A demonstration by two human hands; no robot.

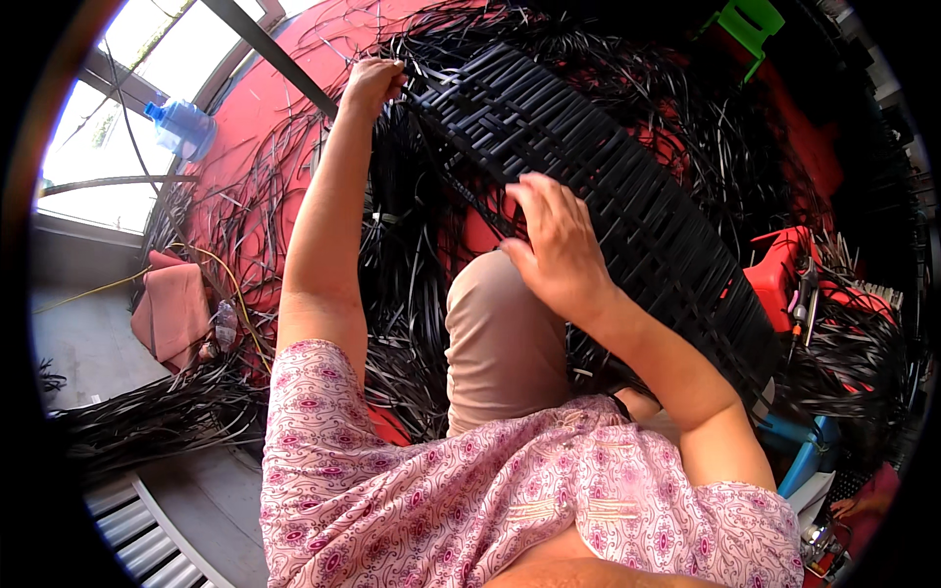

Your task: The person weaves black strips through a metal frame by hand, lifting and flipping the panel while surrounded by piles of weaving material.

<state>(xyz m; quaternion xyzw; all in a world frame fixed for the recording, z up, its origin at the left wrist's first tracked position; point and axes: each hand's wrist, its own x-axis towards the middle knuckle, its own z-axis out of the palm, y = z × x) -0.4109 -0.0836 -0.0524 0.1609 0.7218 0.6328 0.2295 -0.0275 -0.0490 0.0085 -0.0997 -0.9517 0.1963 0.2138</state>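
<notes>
While the left hand (372,80) is reaching up to the top centre of the frame, its fingers are curling shut around the upper left edge of a black woven panel (588,167), and the fingertips are disappearing behind the strips, so what exactly they are pinching is hard to tell. The right hand (554,245) is lying against the panel's lower left edge near the middle of the frame, fingers partly bent and loosely spread; whether it is gripping a strip or only pressing on the weave cannot be made out, since the palm side is turned away.

The panel is running diagonally from the top centre down toward the right, resting over the person's lap, with a knee in beige cloth (500,338) poking up beneath it; its lower right end is fading into shadow. Loose black strips (294,186) are trailing out from it in every direction, tangling over a red floor covering (260,108) at upper left. A bundle of the same strips (157,416) is lying at lower left.

Farther out, a clear blue water bottle (184,125) is lying at upper left near a window, and a pink cloth (174,309) is sitting at left. At right, a red stool (784,274) carrying small tools is partly hidden by strips, and a green plastic piece (750,24) is being cut off by the dark rim.
</notes>
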